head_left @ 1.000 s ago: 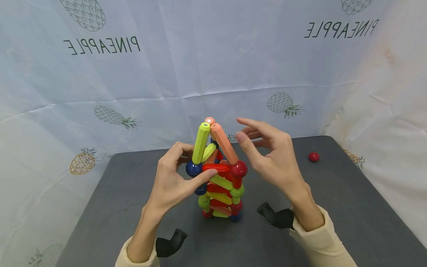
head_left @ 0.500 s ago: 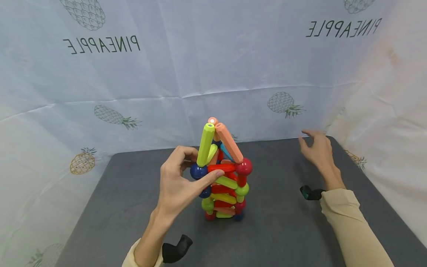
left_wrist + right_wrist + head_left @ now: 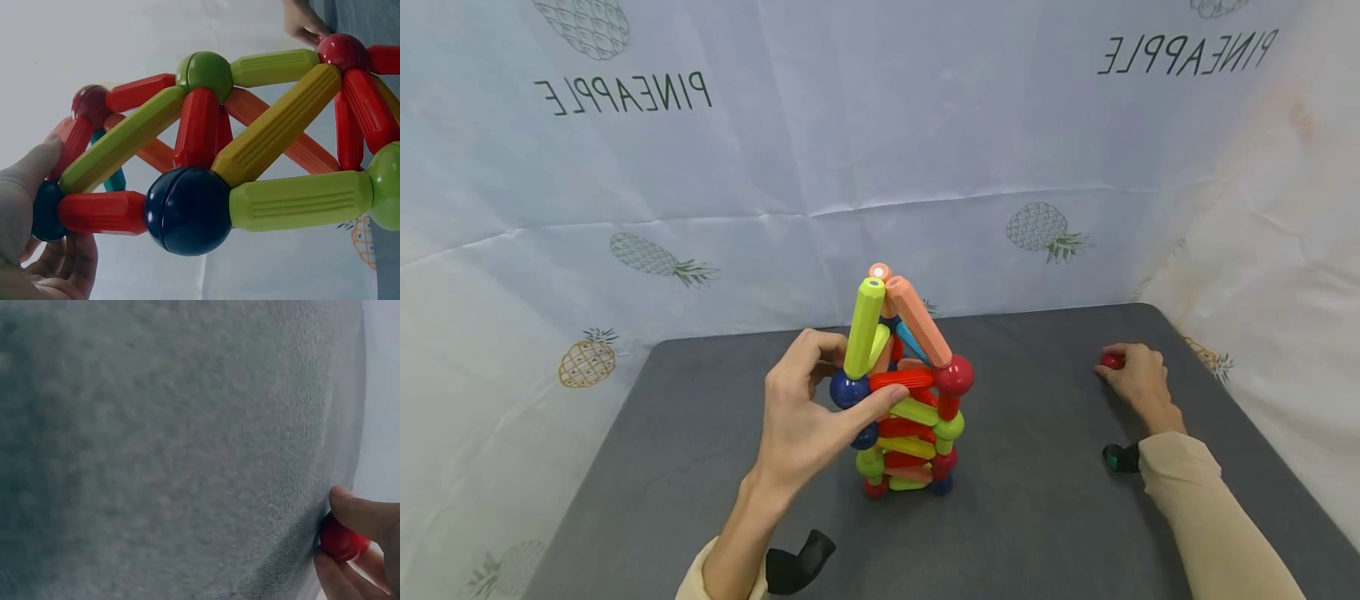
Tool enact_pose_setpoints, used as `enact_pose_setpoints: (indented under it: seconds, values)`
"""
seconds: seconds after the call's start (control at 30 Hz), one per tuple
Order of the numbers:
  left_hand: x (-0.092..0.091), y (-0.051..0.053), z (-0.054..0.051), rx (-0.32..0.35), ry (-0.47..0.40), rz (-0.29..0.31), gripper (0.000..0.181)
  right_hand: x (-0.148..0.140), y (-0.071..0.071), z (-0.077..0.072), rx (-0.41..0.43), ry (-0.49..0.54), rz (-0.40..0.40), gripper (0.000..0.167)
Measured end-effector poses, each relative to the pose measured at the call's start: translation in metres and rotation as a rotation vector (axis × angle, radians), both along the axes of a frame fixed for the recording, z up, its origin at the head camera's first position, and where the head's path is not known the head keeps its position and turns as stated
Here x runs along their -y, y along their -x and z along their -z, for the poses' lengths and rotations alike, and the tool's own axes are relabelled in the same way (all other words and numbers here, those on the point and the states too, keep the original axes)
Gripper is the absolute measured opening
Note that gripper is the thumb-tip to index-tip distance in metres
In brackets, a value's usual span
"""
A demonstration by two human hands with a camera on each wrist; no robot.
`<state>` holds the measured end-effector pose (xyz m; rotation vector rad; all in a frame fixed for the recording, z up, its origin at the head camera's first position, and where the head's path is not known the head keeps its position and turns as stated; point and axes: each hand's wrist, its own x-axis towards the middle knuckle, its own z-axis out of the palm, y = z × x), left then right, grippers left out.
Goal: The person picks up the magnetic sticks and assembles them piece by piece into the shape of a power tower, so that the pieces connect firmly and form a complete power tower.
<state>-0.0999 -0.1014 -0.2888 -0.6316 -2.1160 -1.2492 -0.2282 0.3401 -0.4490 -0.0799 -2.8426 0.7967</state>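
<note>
A tall tower of magnetic sticks and balls [image 3: 907, 381] stands on the dark table. At its top, a yellow-green stick [image 3: 864, 327] and two salmon sticks, one nearer me [image 3: 917, 321], lean together with their upper ends meeting. My left hand [image 3: 808, 417] grips the tower near its upper level, thumb along the red stick [image 3: 901, 380] and fingers behind the dark blue ball [image 3: 850, 389]. Far to the right, my right hand [image 3: 1138, 383] pinches a red ball [image 3: 342, 539] between thumb and fingers at the table surface.
The dark grey table [image 3: 1030, 500] reaches back to a white cloth [image 3: 865, 108] printed with pineapples, which also hangs at both sides. Black curved wrist mounts [image 3: 801, 564] stick out from both sleeves.
My right hand has gone from beside the tower's top to the far right and taken hold of the red ball. The tower has shifted slightly right with my left hand on it.
</note>
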Motion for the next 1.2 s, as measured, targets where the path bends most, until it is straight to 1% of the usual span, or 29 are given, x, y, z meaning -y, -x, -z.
enact_pose_setpoints:
  seconds: [0.07,0.13,0.2,0.23,0.3,0.37,0.47,0.5,0.57,0.67,0.7,0.77,0.83,0.93,1.0,1.1,1.2]
  values:
    - [0.0,0.001,0.0,-0.001,-0.004,0.013,0.047,0.001,-0.001,0.0,-0.04,0.019,0.014,0.035]
    - [0.001,0.002,0.0,-0.004,-0.006,0.027,0.048,0.003,-0.002,-0.002,-0.06,0.038,0.016,0.038]
    - [0.002,0.003,0.0,-0.007,-0.002,0.038,0.048,0.007,-0.002,-0.008,-0.091,0.066,0.011,0.041]
    - [0.003,0.003,0.001,-0.011,0.0,0.041,0.048,0.011,-0.001,-0.014,-0.113,0.084,0.008,0.043]
    - [0.004,0.004,0.001,-0.014,-0.001,0.044,0.048,0.022,0.001,-0.029,-0.172,0.124,0.004,0.045]
    - [0.005,0.005,0.002,-0.014,0.0,0.043,0.049,0.038,0.001,-0.049,-0.232,0.19,0.005,0.046]
    - [0.005,0.005,0.002,-0.008,0.0,0.042,0.049,0.068,-0.003,-0.086,-0.301,0.35,-0.027,0.047]
    - [0.005,0.005,0.002,-0.007,0.001,0.041,0.049,0.079,-0.007,-0.1,-0.324,0.417,-0.052,0.047]
    - [0.004,0.005,0.003,-0.006,0.002,0.039,0.048,0.103,-0.016,-0.129,-0.381,0.532,-0.127,0.043]
    - [0.003,0.004,0.003,-0.009,0.001,0.034,0.048,0.141,-0.034,-0.172,-0.479,0.652,-0.282,0.037]
    - [0.003,0.004,0.004,-0.006,-0.003,0.036,0.048,0.153,-0.041,-0.185,-0.515,0.671,-0.338,0.035]
    - [0.003,0.004,0.004,-0.007,-0.003,0.039,0.048,0.175,-0.054,-0.208,-0.56,0.705,-0.444,0.034]
    - [0.003,0.004,0.004,-0.007,-0.004,0.042,0.048,0.194,-0.066,-0.226,-0.592,0.697,-0.541,0.035]
    - [0.003,0.005,0.004,-0.012,-0.001,0.045,0.048,0.216,-0.079,-0.244,-0.614,0.663,-0.647,0.038]
    - [0.003,0.005,0.004,-0.01,-0.002,0.049,0.047,0.227,-0.083,-0.253,-0.625,0.633,-0.696,0.041]
    - [0.003,0.004,0.004,-0.009,0.0,0.053,0.046,0.237,-0.086,-0.259,-0.626,0.621,-0.762,0.042]
    - [0.004,0.004,0.004,-0.004,0.0,0.056,0.045,0.244,-0.087,-0.261,-0.617,0.597,-0.822,0.043]
